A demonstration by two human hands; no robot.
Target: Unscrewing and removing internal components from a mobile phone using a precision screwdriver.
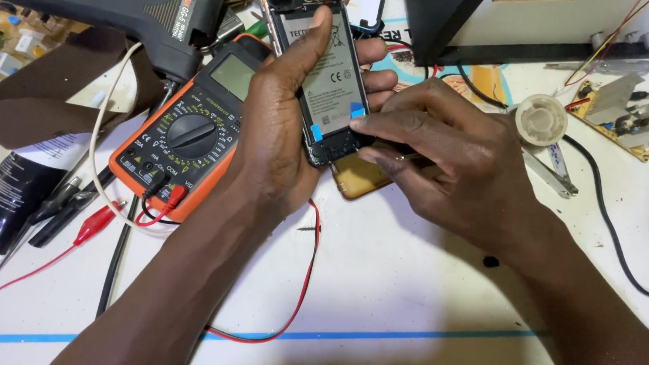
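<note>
Hands (444, 159) around opened phone (329, 86)

**Both hands meeting at centre, left gripping, right pinching**

Left hand (283, 128) is coming up from lower left, forearm angled in, palm side-on, thumb stretching upward, fingers wrapping round from behind. Right hand (444, 163) is reaching in from lower right, wrist bent, knuckles up, thumb and forefinger pinching tight at the tips, touching the left hand's fingertips.

orange-cased multimeter (175, 141) (black dial), red leads (300, 292), blue-tabbed grey battery (332, 79)
</note>
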